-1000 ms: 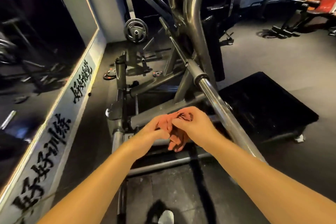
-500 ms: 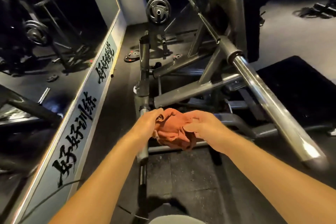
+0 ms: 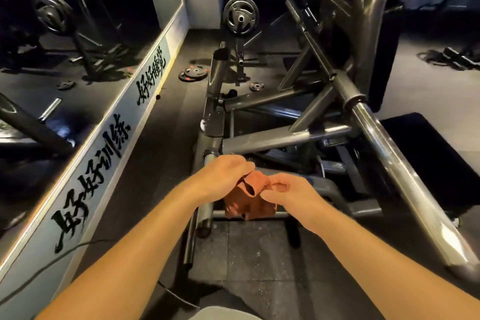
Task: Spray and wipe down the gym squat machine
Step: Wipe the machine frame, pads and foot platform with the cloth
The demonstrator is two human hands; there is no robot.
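Left hand (image 3: pixel 223 178) and right hand (image 3: pixel 291 195), both pinching the orange cloth (image 3: pixel 249 202), have teased its bunch open above the squat machine (image 3: pixel 285 138): fresh face, wiping probably next.

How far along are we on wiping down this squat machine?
Done: nothing I can confirm; no surface looks visibly wet or wiped. In hand: the left hand and right hand both grip the orange cloth, bunched in front of the low grey frame, apparently off the metal. Left: the frame tubes and the chrome bar sleeve. No spray bottle is in view.
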